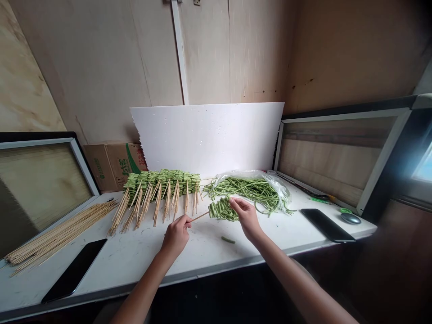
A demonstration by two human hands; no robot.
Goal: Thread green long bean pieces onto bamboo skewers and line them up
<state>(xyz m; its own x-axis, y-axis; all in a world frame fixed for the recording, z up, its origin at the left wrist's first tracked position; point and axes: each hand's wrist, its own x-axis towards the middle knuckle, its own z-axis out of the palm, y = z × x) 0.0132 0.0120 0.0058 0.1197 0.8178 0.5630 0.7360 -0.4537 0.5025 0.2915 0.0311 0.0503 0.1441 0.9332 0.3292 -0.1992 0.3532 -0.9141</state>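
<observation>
My left hand (pixel 177 231) is closed around a thin bamboo skewer (pixel 200 217), which points right toward a bunch of cut green bean pieces (pixel 221 209). Whether the skewer's tip is inside the bunch or behind it, I cannot tell. My right hand (pixel 247 217) pinches at the right side of that bunch, its fingertips on a bean piece that they partly hide. A single loose bean piece (pixel 228 240) lies on the white table (pixel 202 256) just below.
Stacked bean skewers (pixel 162 182) fill the back left. Bare skewers (pixel 64 229) and a black phone (pixel 76 270) lie left. Long beans (pixel 249 189) in a clear bag stand behind my right hand. Another phone (pixel 326 225) and a computer mouse (pixel 350 218) are right; a white foam board (pixel 209 137) stands behind.
</observation>
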